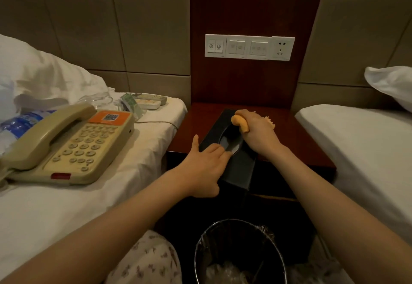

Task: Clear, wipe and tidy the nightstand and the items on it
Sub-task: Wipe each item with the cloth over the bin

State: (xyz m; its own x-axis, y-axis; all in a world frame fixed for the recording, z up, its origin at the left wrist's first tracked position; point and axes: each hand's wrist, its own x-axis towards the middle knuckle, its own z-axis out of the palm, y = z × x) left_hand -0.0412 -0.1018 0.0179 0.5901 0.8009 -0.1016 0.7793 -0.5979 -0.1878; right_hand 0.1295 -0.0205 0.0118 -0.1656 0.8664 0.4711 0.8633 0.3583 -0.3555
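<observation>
A black tissue box [239, 167] lies on the dark red nightstand [296, 136], its near end sticking out over the front edge. My left hand [204, 167] grips the box's near left side, the thumb raised and the fingers at its oval opening. My right hand [256, 130] holds a bunched orange cloth [242, 123] and presses it on the far part of the box top. A beige telephone [71, 143], two remote controls [151, 101], a water bottle [20, 123] and clear plastic wrapping [98, 100] lie on the left bed.
A round bin [239, 252] with a clear plastic liner stands on the floor below the nightstand. White beds flank the nightstand, with a pillow [392, 82] on the right one. A switch and socket panel [249, 47] is on the wooden wall panel above.
</observation>
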